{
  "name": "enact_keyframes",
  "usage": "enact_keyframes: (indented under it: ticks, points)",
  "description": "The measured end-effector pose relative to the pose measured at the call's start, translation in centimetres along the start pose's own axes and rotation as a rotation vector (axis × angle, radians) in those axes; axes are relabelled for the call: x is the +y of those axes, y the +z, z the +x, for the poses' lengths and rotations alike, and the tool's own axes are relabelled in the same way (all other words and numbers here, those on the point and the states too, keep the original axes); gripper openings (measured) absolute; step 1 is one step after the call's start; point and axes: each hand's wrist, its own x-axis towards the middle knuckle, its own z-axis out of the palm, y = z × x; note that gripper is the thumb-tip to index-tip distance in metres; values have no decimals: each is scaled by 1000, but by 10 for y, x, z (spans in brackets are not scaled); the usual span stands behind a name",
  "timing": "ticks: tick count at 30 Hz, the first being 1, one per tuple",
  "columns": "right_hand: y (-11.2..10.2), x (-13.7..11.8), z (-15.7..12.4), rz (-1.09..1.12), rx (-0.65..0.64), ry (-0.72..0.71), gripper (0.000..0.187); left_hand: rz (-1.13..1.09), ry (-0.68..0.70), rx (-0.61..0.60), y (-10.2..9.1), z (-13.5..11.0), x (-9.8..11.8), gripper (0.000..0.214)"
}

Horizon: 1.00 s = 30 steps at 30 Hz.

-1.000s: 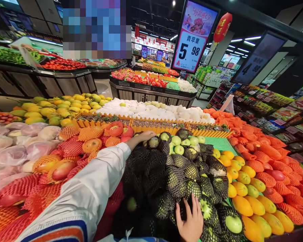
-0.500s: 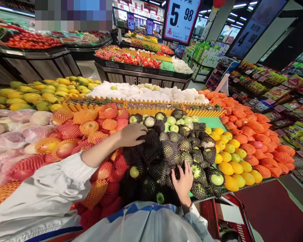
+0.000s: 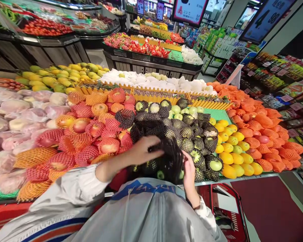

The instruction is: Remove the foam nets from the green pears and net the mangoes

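My left hand [image 3: 149,149] hovers over the green apples in black foam nets [image 3: 187,144], its fingers curled at dark strands that look like hair [image 3: 175,158]. What it holds, if anything, is hidden. My right hand [image 3: 189,169] is upright at the near side of the pile, close to the same strands, with its fingertips partly covered. A sliver of green apple [image 3: 181,174] shows beside its fingers. A black foam net [image 3: 125,118] lies at the border with the red-netted apples [image 3: 109,145]. Bare green apples [image 3: 178,116] sit at the back.
Yellow melons [image 3: 227,148] and orange-netted fruit [image 3: 265,141] lie to the right, pink bagged fruit [image 3: 15,124] to the left. A low yellow fence [image 3: 156,97] runs behind. Red baskets [image 3: 229,208] stand below the display edge.
My left hand has drawn back toward me and right, and my right hand has turned inward, so they are closer together. The view has tipped down, and a black net now shows beside the red-netted apples.
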Motion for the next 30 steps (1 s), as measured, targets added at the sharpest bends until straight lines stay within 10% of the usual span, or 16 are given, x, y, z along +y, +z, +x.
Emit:
enact_keyframes:
  ticks: [3, 7, 18, 26, 30]
  points:
    - [4, -14, -7, 267, -222, 233, 70, -452, -222, -269, 60, -29, 0, 34]
    - [-4, -11, -14, 258, -378, 470, 50, -679, -439, -179, 102, -54, -9, 43]
    - [-1, -13, -14, 556, -227, 523, 48, -529, -511, -245, 102, -67, -41, 43]
    - [31, -44, -11, 92, -310, 202, 59, -1216, -745, 242, 88, -62, -50, 49]
    - [28, -57, -6, 327, -522, 339, 26, -1140, -825, 154, 97, -64, -61, 41]
